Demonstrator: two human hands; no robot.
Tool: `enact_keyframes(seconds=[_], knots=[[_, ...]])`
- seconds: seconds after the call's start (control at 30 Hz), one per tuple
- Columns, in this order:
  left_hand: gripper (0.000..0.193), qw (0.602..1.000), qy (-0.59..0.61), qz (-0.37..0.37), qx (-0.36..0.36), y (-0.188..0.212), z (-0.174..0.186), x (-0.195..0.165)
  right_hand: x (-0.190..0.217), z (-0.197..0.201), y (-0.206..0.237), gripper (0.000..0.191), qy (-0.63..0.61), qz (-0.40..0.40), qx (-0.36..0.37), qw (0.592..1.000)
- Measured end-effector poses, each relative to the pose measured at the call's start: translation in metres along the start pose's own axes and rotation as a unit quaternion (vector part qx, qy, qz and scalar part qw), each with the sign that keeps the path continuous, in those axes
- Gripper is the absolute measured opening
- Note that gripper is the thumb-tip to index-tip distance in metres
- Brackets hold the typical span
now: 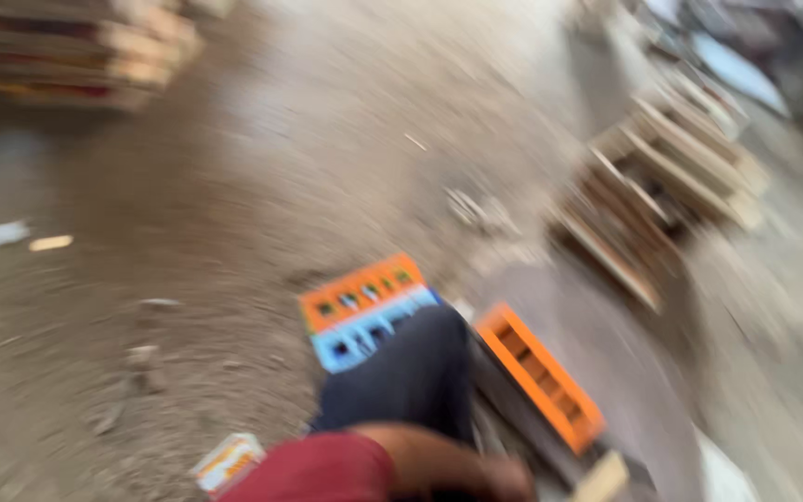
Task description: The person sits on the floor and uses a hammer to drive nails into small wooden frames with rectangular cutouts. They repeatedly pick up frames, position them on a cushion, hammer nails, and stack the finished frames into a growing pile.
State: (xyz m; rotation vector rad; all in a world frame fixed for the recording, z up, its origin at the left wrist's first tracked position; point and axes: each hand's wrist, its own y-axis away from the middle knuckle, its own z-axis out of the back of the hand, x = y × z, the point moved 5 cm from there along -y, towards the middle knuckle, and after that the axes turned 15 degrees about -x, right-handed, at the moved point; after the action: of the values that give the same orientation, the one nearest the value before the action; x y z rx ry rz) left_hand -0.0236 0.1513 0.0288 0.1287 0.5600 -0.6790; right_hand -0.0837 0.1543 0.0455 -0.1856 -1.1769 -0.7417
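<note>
The whole head view is smeared by motion. At the bottom edge an arm in a red sleeve (322, 469) reaches to the right and ends in what I take to be my left hand (502, 480). The blur hides its fingers, so I cannot tell whether it holds anything. The hand is close to a pale wooden piece (601, 479) and to an orange slotted crate (536, 376). A knee in dark trousers (411, 381) rises above the arm. Behind the knee lies an orange and blue crate (364, 311). My right hand is out of sight.
The ground is dusty dirt (234, 186) with small scraps. A stack of wooden pallets (671, 177) stands at the right, and another stack (76, 46) at the top left. A small printed carton (227, 462) lies near the bottom edge.
</note>
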Motion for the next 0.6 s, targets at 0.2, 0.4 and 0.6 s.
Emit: enact_keyframes(seconds=[0.2,0.4,0.6], knots=[[0.021,0.952,0.237,-0.047,-0.188,-0.004,-0.001,0.019,-0.079,0.100,0.011,0.081,-0.163,-0.162,-0.008,0.973],[0.023,0.956,0.171,0.088,-0.222,-0.043,0.049,0.040,-0.057,0.110,0.024,0.071,-0.349,-0.266,0.034,0.898],[0.014,0.925,0.189,0.094,-0.316,-0.093,0.076,0.075,-0.044,0.111,0.024,0.070,-0.331,-0.274,0.024,0.903]])
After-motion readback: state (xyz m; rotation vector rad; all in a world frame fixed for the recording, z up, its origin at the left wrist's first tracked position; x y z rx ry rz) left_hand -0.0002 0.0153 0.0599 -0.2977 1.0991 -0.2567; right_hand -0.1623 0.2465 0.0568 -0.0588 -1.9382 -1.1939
